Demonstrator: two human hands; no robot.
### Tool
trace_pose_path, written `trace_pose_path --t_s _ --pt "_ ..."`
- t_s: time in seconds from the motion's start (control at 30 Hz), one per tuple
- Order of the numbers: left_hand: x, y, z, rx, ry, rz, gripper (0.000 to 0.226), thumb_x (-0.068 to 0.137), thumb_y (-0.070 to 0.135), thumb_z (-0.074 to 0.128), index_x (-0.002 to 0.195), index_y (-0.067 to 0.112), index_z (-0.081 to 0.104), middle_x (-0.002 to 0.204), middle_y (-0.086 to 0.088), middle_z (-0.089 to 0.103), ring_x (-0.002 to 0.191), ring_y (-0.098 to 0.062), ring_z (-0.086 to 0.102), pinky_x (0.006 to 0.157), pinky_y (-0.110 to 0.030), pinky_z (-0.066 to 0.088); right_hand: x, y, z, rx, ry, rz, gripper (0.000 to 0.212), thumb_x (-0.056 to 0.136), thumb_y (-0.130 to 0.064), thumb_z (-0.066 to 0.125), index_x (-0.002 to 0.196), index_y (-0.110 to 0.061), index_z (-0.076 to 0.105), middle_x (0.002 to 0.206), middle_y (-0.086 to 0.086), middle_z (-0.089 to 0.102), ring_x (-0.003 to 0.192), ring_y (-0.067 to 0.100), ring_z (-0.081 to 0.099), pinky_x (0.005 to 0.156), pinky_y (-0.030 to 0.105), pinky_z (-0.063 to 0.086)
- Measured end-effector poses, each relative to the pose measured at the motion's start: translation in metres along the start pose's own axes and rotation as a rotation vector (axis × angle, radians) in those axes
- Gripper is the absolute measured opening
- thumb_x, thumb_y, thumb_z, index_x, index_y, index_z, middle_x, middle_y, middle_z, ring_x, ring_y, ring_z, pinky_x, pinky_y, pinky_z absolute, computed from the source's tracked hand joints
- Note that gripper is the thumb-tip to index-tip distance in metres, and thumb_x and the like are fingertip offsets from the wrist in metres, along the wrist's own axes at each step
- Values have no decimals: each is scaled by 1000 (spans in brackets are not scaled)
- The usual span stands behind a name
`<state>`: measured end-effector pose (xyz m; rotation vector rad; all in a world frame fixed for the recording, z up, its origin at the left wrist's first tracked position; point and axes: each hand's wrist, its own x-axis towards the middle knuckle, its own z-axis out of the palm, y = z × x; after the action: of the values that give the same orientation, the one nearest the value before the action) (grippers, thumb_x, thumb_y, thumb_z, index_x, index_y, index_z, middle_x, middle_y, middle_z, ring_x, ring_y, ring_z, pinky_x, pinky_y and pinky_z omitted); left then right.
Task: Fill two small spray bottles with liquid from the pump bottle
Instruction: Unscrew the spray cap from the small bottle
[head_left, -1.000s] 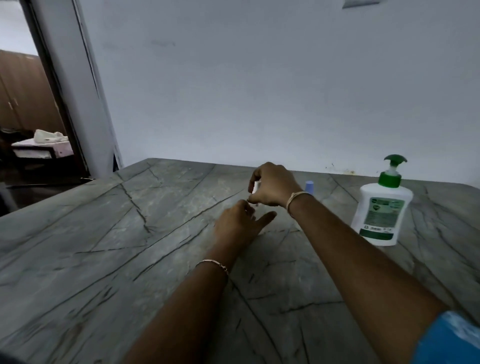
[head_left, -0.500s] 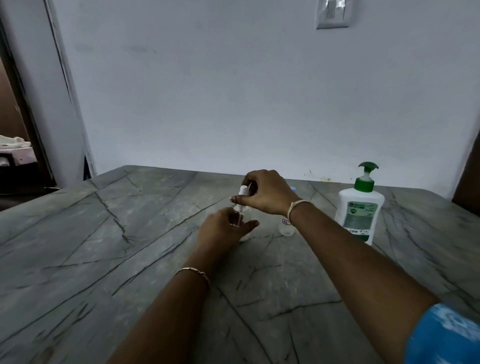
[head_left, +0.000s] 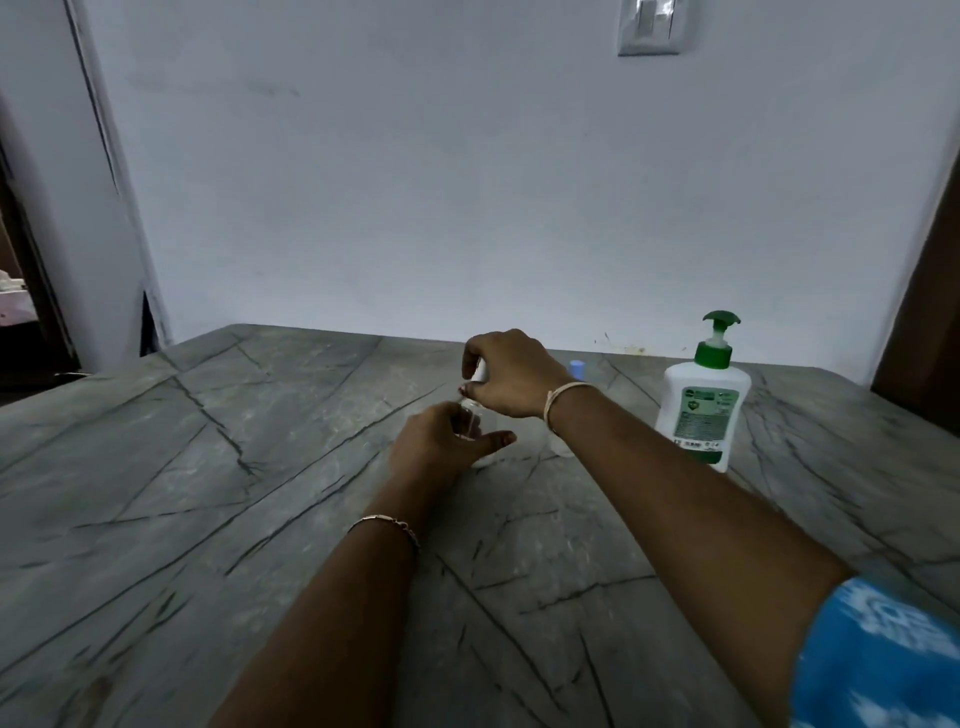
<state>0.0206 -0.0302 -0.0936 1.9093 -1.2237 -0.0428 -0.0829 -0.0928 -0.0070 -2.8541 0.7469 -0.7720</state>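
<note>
On the grey stone table (head_left: 218, 519), my left hand (head_left: 441, 447) grips a small clear spray bottle (head_left: 474, 418) standing at mid-table. My right hand (head_left: 506, 371) is closed on its white spray cap (head_left: 480, 372), held just above the bottle's neck with the thin tube still inside. A second small clear bottle with a pale blue cap (head_left: 575, 368) stands behind my right wrist, mostly hidden. The white pump bottle (head_left: 702, 410) with a green pump head stands upright to the right, apart from both hands.
A white wall with a light switch (head_left: 649, 26) runs along the table's far edge. A dark doorway (head_left: 31, 312) opens at the left and a brown door edge (head_left: 924, 322) stands at the right.
My right hand has lifted the white cap up off the small bottle that my left hand holds. The view has tilted and shifted, so the pump bottle sits lower and nearer the centre.
</note>
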Motion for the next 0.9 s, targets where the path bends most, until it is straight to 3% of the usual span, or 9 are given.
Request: trace_pose_path --t_s 0.1,0.23,0.4,0.5,0.6,0.77,0.83,0.9 --pt "-1 0 1 -6 -9 2 47 62 68 71 83 27 61 82 12 64 75 -5 59 60 -23 47 -2 0 -12 43 19 -12 18 85 -21 69 101 -15 65 109 5 65 102 23 58 78 26 39" --pt "-3 3 1 18 -23 -15 51 65 70 67 96 29 60 91 14 65 79 -1 58 57 -18 40 -10 9 -34 109 82 -1 12 86 -18 69 97 -16 69 106 4 68 97 19 60 78 26 43" --pt "-4 5 0 -12 -63 2 67 63 70 69 115 28 57 95 13 67 84 -5 62 74 -27 52 -45 34 -50 309 290 98 8 83 -21 73 89 -17 71 88 -3 69 78 11 60 71 25 47" --pt "-6 7 1 16 -75 31 66 67 67 69 117 26 54 92 17 63 77 -1 55 60 -21 40 -70 51 -49 498 365 218 9 81 -13 75 89 -15 71 84 -3 69 73 9 62 69 25 52" --pt "-8 6 2 15 -80 53 65 71 60 70 121 23 52 99 12 67 80 -4 55 62 -21 37 -94 66 -40 698 447 342 10 82 -5 72 90 -8 69 82 4 68 73 16 63 72 35 55" --pt "-12 7 2 -21 -78 71 63 72 52 74 122 20 53 104 6 68 85 -8 57 71 -22 40 -116 82 -20 698 375 433 7 88 -3 64 92 -8 66 84 8 66 74 22 61 69 36 53" --pt "-13 7 2 -44 -88 72 63 71 51 75 122 19 54 104 5 68 87 -8 58 72 -21 41 -119 85 -12 672 344 452 7 88 -2 63 91 -9 65 87 9 66 77 23 62 76 40 54" --pt "-12 8 1 -75 -109 66 66 71 49 77 124 17 53 107 3 67 91 -11 60 77 -23 45 -120 88 -5 609 321 449 9 85 -1 67 90 -8 66 87 5 66 81 20 61 77 34 52"
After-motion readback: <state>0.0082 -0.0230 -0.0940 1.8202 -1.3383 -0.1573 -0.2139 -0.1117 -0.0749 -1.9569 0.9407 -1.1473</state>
